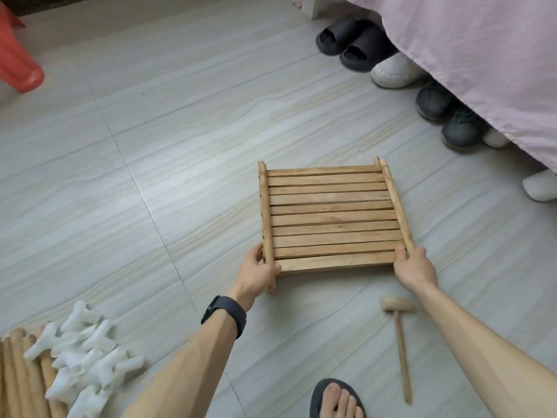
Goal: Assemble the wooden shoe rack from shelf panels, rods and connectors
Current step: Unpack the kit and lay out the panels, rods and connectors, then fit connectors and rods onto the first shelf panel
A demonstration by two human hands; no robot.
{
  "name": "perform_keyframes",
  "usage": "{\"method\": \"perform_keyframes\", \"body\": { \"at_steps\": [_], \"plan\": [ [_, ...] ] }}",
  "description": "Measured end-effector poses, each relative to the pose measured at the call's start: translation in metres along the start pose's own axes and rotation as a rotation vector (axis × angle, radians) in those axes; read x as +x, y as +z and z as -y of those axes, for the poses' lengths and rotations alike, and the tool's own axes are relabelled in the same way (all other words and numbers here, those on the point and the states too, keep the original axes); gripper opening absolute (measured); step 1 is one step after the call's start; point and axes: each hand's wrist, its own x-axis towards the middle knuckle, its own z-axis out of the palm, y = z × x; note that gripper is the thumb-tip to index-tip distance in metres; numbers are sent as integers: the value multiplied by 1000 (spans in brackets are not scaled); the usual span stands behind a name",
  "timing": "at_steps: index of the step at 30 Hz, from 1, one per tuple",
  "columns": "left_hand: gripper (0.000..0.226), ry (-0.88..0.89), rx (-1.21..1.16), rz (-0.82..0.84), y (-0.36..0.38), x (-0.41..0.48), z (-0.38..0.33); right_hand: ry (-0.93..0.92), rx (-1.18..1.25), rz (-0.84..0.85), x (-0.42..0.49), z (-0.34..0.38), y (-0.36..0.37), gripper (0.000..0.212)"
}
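Note:
A slatted wooden shelf panel sits over the tiled floor, with a round side rail along each end. My left hand grips the near end of the left rail. My right hand grips the near end of the right rail. A pile of white plastic connectors lies at the lower left, on top of a bundle of wooden rods. A small wooden mallet lies on the floor under my right forearm.
Several shoes and slippers line the floor under a pink bed sheet at the upper right. An orange plastic stool stands at the upper left. My sandalled foot shows at the bottom edge.

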Motion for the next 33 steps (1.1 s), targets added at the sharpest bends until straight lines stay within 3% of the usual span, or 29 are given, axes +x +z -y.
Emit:
{"method": "perform_keyframes", "body": {
  "at_steps": [4,9,14,22,28,33],
  "plan": [
    [64,16,-23,44,36,1,3,90,-24,-73,8,-24,-19,57],
    [57,64,116,109,60,-1,-1,176,-48,-116,9,-46,-31,56],
    [68,88,186,115,68,-9,-12,287,38,-227,3,-40,-41,42],
    [74,114,218,108,17,-16,-53,89,166,-362,-31,-14,-55,33],
    [66,33,206,-51,-139,-40,-57,-239,369,-97,-108,59,10,24],
    [66,-164,25,-204,-236,-88,5,-246,391,220,-164,104,93,25]
  ]
}}
